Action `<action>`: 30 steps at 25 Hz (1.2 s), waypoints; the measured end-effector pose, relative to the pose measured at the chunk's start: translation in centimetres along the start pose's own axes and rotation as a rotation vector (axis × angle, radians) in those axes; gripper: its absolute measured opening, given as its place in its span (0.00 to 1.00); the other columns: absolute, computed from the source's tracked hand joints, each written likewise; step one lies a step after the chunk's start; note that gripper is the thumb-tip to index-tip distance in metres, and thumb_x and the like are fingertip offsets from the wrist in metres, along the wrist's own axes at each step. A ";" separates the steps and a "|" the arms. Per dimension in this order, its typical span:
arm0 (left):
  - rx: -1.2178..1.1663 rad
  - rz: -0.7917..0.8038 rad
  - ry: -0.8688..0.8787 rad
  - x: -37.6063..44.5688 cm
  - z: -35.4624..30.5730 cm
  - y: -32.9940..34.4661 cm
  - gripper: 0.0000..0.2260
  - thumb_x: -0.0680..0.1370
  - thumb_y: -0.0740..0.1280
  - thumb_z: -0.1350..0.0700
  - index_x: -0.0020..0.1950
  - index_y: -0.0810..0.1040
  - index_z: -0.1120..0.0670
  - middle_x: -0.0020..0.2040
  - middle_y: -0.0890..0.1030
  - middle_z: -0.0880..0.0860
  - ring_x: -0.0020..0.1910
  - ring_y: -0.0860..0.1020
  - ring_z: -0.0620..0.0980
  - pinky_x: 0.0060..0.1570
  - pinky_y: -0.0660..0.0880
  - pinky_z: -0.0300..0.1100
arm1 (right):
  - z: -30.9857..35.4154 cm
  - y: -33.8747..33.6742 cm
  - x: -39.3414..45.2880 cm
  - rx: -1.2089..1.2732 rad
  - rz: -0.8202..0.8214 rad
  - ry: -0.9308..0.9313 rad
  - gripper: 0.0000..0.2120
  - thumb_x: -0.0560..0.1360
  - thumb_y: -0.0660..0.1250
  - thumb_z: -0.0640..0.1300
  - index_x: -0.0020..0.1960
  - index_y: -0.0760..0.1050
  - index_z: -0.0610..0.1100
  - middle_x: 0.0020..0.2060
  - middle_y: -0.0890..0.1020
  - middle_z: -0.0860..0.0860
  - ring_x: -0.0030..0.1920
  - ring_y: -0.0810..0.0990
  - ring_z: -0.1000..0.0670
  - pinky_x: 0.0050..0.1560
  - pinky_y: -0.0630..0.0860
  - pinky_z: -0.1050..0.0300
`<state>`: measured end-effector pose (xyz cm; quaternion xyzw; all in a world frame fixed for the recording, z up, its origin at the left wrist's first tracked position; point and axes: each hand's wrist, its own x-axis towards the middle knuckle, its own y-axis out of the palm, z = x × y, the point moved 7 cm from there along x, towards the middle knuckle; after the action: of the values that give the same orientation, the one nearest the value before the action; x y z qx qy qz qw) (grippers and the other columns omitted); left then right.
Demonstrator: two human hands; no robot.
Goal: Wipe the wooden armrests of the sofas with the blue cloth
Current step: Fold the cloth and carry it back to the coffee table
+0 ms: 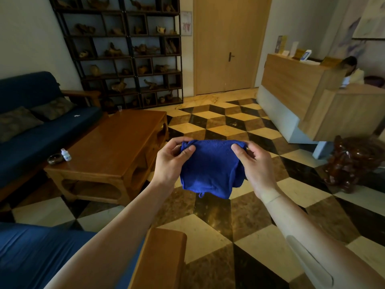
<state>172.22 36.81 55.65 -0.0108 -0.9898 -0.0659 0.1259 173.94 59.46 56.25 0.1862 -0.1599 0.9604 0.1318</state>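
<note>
**Cloth, wood and polished stone**

Soft, matt, finely textured blue cloth (210,167). Smooth, warm-toned wooden armrest (162,257) beside dark blue fabric sofa seat (35,253). Glossy varnished wood on coffee table (116,142). Polished, reflective stone floor (218,126). Matt, pale wood-grain reception counter (291,80).

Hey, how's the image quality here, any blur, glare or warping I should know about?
Head view: wide-angle bending curves the door and shelf unit near the edges; window glare sheens the coffee table top; the blue cloth and both hands are sharp; the far right edge by the reception desk smears.
</note>
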 end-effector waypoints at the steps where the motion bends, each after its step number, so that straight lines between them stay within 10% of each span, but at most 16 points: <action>1: -0.004 -0.001 -0.003 1.6 0.6 0.5 0.07 0.78 0.69 0.59 0.53 0.81 0.48 0.52 0.84 0.49 0.54 0.80 0.53 0.51 0.77 0.47 | -0.9 0.0 1.8 0.018 0.019 0.001 0.12 0.79 0.66 0.51 0.54 0.80 0.44 0.43 0.83 0.52 0.45 0.80 0.56 0.42 0.76 0.65; 16: 0.015 -0.168 -0.045 25.2 7.4 7.4 0.05 0.79 0.68 0.55 0.53 0.82 0.49 0.53 0.84 0.52 0.53 0.80 0.52 0.50 0.76 0.48 | -11.0 0.4 26.8 0.076 0.230 0.015 0.13 0.80 0.63 0.51 0.38 0.76 0.50 0.29 0.76 0.52 0.32 0.72 0.56 0.34 0.67 0.61; 30: 0.006 -0.145 -0.046 49.0 14.5 3.1 0.05 0.80 0.67 0.58 0.53 0.82 0.51 0.47 0.85 0.47 0.46 0.82 0.45 0.46 0.78 0.41 | -19.1 11.9 47.9 -0.028 0.262 0.024 0.15 0.83 0.57 0.50 0.43 0.75 0.45 0.33 0.75 0.49 0.36 0.74 0.51 0.38 0.68 0.57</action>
<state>121.35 42.09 54.41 0.0598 -0.9908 -0.0713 0.0983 121.30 64.62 55.52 0.1504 -0.1946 0.9692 0.0099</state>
